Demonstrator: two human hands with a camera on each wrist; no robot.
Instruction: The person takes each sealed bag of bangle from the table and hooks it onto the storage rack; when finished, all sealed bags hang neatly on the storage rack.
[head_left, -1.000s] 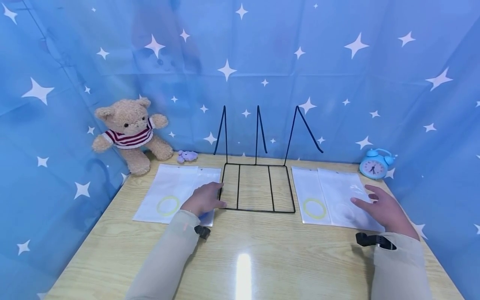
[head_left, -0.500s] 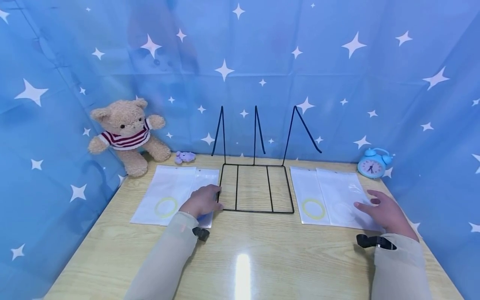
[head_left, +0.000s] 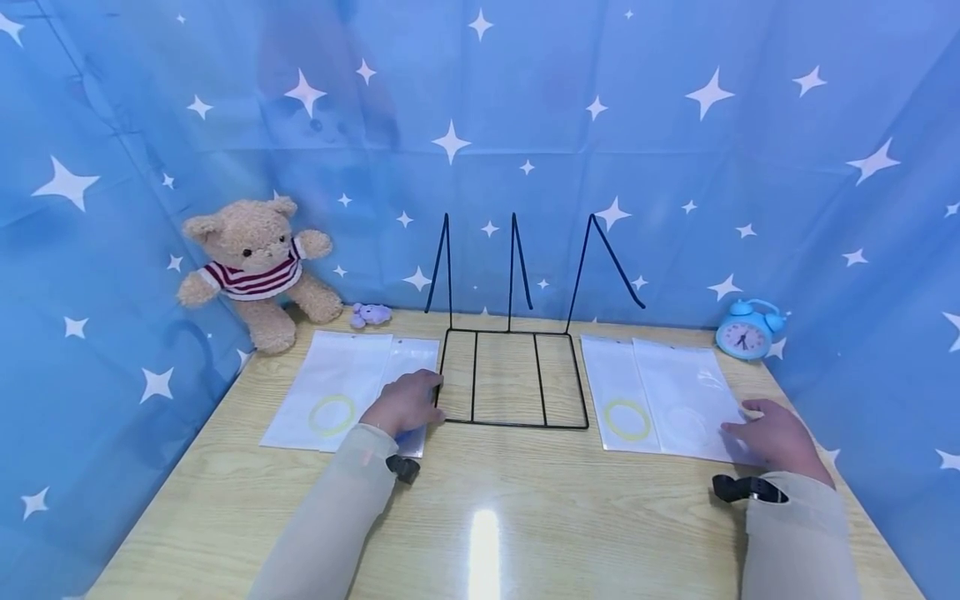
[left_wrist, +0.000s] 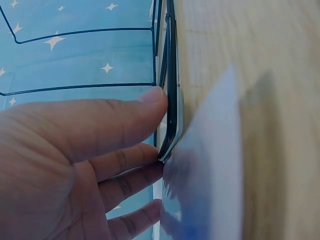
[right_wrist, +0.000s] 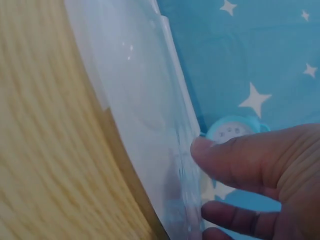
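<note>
A black wire rack [head_left: 512, 425] lies with its rectangular base on the table and three bent prongs standing up at the back. At its left side, my left hand [head_left: 405, 402] pinches the frame near the front corner with thumb and fingers, over a pair of clear plastic bags [head_left: 300, 408]. On the other side, my right hand [head_left: 780, 435] is at the right edge of a second pair of clear bags [head_left: 686, 392]. In the right wrist view its thumb and fingers are apart beside the bag edge; whether they touch it is hard to tell.
Behind the left bags sit a teddy bear [head_left: 258, 250] in a striped shirt and a small purple toy [head_left: 370, 314]. A blue alarm clock [head_left: 744, 337] stands at the back right. A starry blue curtain [head_left: 525, 100] surrounds the wooden table [head_left: 570, 517].
My right hand has come down and slightly right, closer to the right bags' edge. The left hand stays at the rack, and the rack and bags have not moved.
</note>
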